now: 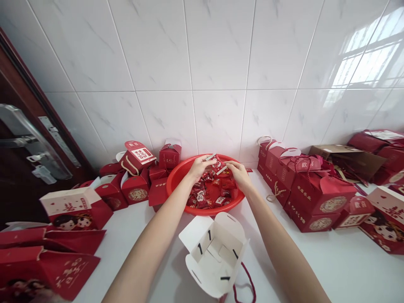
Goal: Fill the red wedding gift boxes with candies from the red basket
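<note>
Between both hands, over a red plastic basket [172, 198], is a small red-and-white candy packet [218, 165]. My left hand [202, 167] has its fingers closed on the packet's left side. My right hand [238, 172] pinches its right lower edge. Many red-wrapped candies [202, 198] lie in the basket below. Nearer to me stands an open gift box [217, 256], white inside, its flaps spread and a dark red cord [249, 277] beside it. Black strips show on its inner walls, and no candy is visible in it.
Red gift boxes [135, 185] crowd the left side, with larger boxes [72, 206] nearer. Stacked red boxes [315, 198] and an open brown carton [356, 160] stand on the right. A tiled wall [217, 63] rises behind; a dark door [19, 168] is at far left.
</note>
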Demonstrator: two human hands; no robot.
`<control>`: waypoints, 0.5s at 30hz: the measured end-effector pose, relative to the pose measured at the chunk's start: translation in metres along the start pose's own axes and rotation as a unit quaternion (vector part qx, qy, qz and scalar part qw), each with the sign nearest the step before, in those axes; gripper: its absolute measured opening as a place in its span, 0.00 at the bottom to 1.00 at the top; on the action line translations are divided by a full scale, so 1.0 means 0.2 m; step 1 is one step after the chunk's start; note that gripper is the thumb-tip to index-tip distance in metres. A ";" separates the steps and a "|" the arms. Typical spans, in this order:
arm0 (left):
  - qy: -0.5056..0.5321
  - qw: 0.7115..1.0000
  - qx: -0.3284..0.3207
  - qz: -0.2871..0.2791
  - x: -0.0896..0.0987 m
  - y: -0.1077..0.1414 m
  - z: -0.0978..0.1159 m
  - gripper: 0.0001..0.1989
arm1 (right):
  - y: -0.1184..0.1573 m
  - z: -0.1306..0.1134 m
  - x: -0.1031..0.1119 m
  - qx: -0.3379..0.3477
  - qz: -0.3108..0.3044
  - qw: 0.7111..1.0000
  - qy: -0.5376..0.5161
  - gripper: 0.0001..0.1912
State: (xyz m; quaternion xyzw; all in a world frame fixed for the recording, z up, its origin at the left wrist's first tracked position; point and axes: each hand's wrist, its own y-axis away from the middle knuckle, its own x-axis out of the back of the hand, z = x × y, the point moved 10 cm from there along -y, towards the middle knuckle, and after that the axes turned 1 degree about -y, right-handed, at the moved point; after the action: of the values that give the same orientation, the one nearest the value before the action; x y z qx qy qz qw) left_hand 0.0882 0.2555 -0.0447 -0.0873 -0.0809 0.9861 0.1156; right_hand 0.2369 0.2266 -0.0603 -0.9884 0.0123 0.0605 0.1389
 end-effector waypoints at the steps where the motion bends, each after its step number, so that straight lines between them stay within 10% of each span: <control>1: 0.002 1.000 -0.001 0.003 0.00 0.00 0.00 0.16 | 0.00 -0.01 0.00 0.003 -0.001 1.000 0.002 0.16; 15: -0.059 0.998 -0.032 0.013 0.02 -0.02 0.00 0.22 | 0.02 -0.03 -0.08 0.040 -0.089 0.995 0.031 0.19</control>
State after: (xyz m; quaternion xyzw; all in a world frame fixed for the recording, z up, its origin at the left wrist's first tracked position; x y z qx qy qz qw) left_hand 0.0844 0.2597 -0.0442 -0.0340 -0.1180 0.9879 0.0945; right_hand 0.2213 0.2207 -0.0535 -0.9807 -0.0691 0.0171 0.1824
